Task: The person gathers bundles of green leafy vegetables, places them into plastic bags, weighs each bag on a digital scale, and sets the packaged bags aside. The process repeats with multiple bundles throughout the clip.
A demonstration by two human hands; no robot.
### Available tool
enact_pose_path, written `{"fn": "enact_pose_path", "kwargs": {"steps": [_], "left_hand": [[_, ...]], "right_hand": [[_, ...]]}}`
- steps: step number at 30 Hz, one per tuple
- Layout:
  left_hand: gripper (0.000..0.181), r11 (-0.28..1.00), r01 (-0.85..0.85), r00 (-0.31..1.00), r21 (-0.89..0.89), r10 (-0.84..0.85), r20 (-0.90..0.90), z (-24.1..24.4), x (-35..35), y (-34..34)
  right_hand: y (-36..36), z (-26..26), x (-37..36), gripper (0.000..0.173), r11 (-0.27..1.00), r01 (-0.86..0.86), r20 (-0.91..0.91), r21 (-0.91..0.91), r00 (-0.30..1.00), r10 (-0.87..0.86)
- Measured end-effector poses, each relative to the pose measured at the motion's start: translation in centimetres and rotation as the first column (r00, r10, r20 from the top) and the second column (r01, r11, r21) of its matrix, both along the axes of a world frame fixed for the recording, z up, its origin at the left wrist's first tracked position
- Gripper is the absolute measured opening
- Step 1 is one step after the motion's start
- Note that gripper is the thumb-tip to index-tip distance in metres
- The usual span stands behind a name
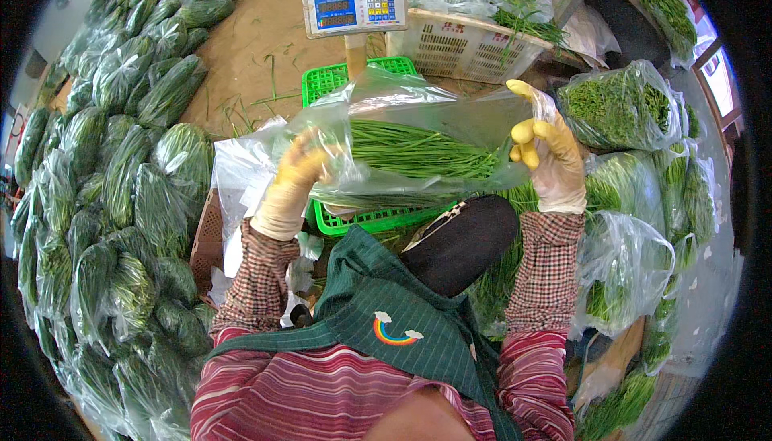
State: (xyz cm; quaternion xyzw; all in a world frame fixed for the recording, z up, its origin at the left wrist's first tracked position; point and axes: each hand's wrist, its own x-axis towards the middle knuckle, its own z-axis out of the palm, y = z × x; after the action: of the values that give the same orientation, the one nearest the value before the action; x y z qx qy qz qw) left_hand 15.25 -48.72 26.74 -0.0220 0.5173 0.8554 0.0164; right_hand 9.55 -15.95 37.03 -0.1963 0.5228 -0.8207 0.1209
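Note:
A clear plastic bag stretches between my gloved hands above a green plastic basket. Inside it lies a bundle of long green stalks, probably chives. At the bag's left end, my left hand is partly behind the blurred film, fingers bent on the plastic. My right hand pinches the bag's right edge between thumb and fingers, with the index finger raised. Both gloves are whitish with yellow fingers. Just beyond the basket, a digital scale display stands on a post.
Many bagged green vegetables are heaped at the left. A white slatted crate holding bags and greens stands at the back. More bagged greens line the right side. A brown crate and white plastic sheets lie beside my left arm.

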Motion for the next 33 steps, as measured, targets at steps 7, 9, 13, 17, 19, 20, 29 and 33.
{"fn": "enact_pose_path", "kwargs": {"steps": [7, 9, 13, 17, 19, 20, 29, 33], "left_hand": [[0.015, 0.976, 0.164, 0.975, 0.143, -0.137, -0.177, -0.3, -3.5, 3.5], [0.028, 0.848, 0.319, 0.897, 0.423, -0.127, -0.423, 3.6, -7.4, 2.5], [0.036, 0.932, 0.355, 0.862, 0.072, -0.296, -0.412, 16.3, -8.4, 1.3], [0.026, 0.936, 0.024, 0.897, -0.351, -0.176, -0.406, 14.3, -7.5, 0.4], [0.020, 0.956, 0.269, 0.840, -0.120, -0.294, -0.457, 11.9, -7.1, 2.4], [0.018, 0.942, 0.321, 0.848, -0.097, -0.331, -0.414, 10.8, -7.3, 3.2], [0.025, 0.829, 0.544, 0.831, 0.131, -0.510, -0.222, 6.8, -7.5, 6.3], [0.041, 0.851, 0.516, 0.856, 0.103, -0.516, -0.029, 3.5, -9.4, 0.8]], "right_hand": [[-1.9, -3.6, -0.5, 0.045, 0.996, -0.018, 0.167, 0.086, 0.986, 0.003], [-1.1, -4.6, -3.6, 0.039, 0.969, 0.002, 0.172, 0.247, 0.984, -0.046], [-1.8, 6.3, -5.5, 0.046, 0.987, -0.157, -0.060, -0.040, 0.986, 0.155], [-2.6, 6.0, -2.8, 0.046, 0.992, 0.123, -0.025, 0.000, 0.992, -0.122], [-4.9, 1.7, -3.5, 0.043, 0.953, 0.058, -0.048, 0.296, 0.998, -0.046], [-6.4, 1.7, -3.0, 0.042, 0.952, 0.030, -0.165, 0.306, 0.986, 0.022], [-11.7, -3.8, -7.5, 0.038, 0.883, -0.463, 0.093, -0.074, 0.879, 0.468], [-9.2, -8.3, -8.1, 0.029, 0.947, -0.097, -0.114, 0.307, 0.984, 0.137]]}}
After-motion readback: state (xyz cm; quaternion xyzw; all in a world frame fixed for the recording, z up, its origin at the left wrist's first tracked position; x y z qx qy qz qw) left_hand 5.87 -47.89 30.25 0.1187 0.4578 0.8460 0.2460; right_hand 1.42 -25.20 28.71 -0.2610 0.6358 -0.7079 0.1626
